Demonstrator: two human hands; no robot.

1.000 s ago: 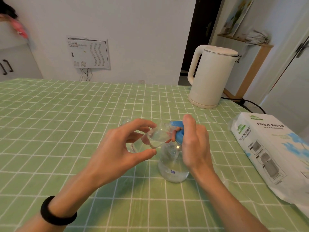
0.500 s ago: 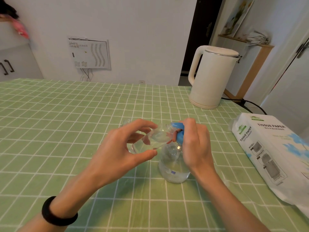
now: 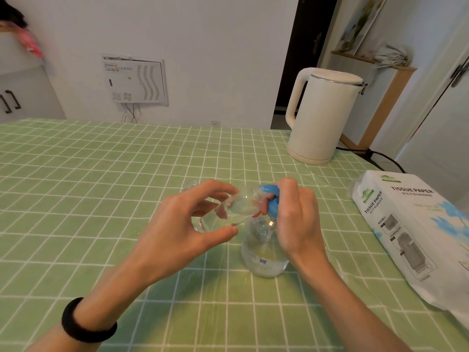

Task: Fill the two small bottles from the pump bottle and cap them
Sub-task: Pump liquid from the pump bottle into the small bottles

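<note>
Head view, filling stage. The left hand (image 3: pixel 177 229) pinches a small bottle (image 3: pixel 238 205) between the thumb below and the fingers above; the bottle is held off the desk (image 3: pixel 101 186), tilted almost onto its side, with its open mouth set against the spout of the blue pump head (image 3: pixel 272 208). The right hand (image 3: pixel 299 224) is curled over that pump head from the right, with fingertips wrapped across its front; the pump bottle (image 3: pixel 261 250) stands upright on the green checked cloth, near the person. Both hands are thus clamped on their objects and close together, almost meeting at the spout.

The pump bottle is clear and shows liquid only in its lower part; whether the small bottle holds liquid cannot be told with confidence through its clear wall, though a pale sheen suggests some; no cap is on it. A small clear object (image 3: pixel 190 184) shows on the desk just beyond the left fingers; it may be the second small bottle or a cap, but is too hidden to tell.

Judged progress: early to middle; the first bottle is being filled and is uncapped; the second fill and both cappings appear to be left.

Background, well apart: a white kettle (image 3: pixel 322 118) at the far right of the desk; a pack of tissue paper (image 3: pixel 411 224) at its right edge; a black wristband (image 3: pixel 86 323) on the left wrist.
</note>
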